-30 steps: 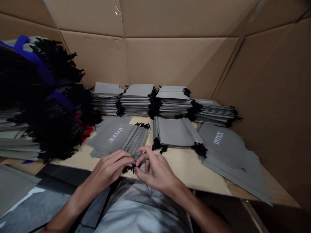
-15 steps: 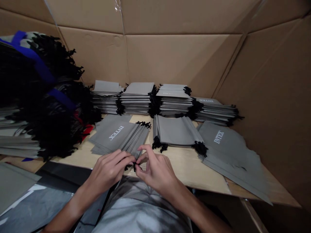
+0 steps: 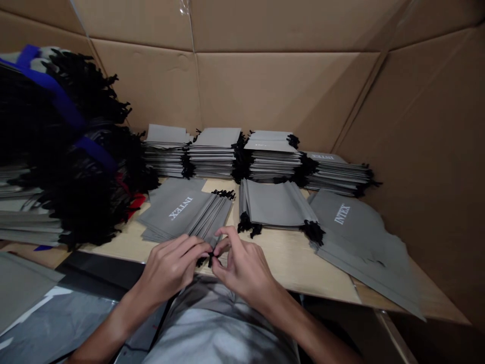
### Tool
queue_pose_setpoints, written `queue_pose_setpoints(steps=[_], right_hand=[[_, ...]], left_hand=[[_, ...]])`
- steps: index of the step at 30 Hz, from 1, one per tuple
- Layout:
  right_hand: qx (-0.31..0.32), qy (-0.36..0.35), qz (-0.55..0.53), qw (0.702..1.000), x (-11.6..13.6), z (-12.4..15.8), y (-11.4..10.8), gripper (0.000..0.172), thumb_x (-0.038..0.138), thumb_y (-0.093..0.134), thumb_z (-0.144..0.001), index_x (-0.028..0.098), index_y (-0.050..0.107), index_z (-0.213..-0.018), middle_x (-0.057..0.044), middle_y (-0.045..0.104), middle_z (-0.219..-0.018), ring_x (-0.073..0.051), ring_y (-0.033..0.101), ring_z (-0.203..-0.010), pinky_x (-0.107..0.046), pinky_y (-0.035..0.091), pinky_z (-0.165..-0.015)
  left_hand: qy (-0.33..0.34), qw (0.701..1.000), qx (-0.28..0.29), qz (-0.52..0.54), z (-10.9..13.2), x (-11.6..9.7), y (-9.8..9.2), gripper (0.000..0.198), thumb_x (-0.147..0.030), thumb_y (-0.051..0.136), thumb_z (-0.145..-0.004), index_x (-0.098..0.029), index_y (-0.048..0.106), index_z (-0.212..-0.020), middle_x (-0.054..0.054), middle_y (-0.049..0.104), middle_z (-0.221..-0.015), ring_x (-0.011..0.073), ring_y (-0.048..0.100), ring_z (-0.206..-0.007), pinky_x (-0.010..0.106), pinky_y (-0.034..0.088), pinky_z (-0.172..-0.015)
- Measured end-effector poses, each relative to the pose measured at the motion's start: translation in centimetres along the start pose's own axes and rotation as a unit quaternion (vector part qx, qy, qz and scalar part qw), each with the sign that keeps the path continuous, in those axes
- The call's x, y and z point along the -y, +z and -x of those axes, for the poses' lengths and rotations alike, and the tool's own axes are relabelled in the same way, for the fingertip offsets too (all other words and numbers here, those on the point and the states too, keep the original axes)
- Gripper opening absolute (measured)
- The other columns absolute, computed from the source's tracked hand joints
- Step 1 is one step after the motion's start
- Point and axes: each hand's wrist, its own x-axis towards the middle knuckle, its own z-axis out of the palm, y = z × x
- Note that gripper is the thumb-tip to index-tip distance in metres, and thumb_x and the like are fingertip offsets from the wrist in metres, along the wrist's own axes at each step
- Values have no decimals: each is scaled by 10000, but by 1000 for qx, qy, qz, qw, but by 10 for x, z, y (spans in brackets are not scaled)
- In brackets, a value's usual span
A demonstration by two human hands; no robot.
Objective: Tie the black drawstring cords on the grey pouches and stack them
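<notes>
My left hand (image 3: 172,268) and my right hand (image 3: 242,265) meet at the near edge of the wooden board (image 3: 280,258). Both pinch the black drawstring (image 3: 207,260) of a grey pouch (image 3: 212,323) that hangs down over my lap. Just beyond my fingers lies a fanned pile of grey INTEX pouches (image 3: 182,210). A second flat pile of grey pouches (image 3: 276,205) lies to its right, with black cord tufts at its near corners.
Several neat stacks of grey pouches (image 3: 215,154) line the back cardboard wall (image 3: 265,86). A tall heap of pouches with black cords and a blue strap (image 3: 56,146) fills the left. Loose grey pouches (image 3: 359,237) lie at the right by the cardboard side wall.
Both hands stay pinched on the drawstring and have only shifted their fingers slightly. The view has dipped a little.
</notes>
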Motion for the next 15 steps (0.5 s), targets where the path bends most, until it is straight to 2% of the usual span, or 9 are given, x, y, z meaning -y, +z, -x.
queue_pose_setpoints(steps=[7, 15], right_hand=[[3, -10, -14, 1000, 0, -1, -5, 553, 161, 742, -864, 297, 519, -1351, 93, 845, -967, -154, 698, -569, -260, 446, -631], [-14, -14, -6, 1000, 1, -1, -3, 541, 158, 745, -860, 295, 524, -1334, 88, 849, -949, -151, 708, -563, -252, 452, -618]], left_hand=[[2, 1000, 4, -1, 1, 1, -2, 318, 16, 543, -1039, -202, 732, -1173, 19, 824, -1007, 196, 722, -825, 301, 521, -729], [-2, 1000, -11, 3, -2, -2, -3, 288, 0, 546, -1045, -195, 737, -1137, 20, 824, -973, 190, 729, -801, 304, 531, -732]])
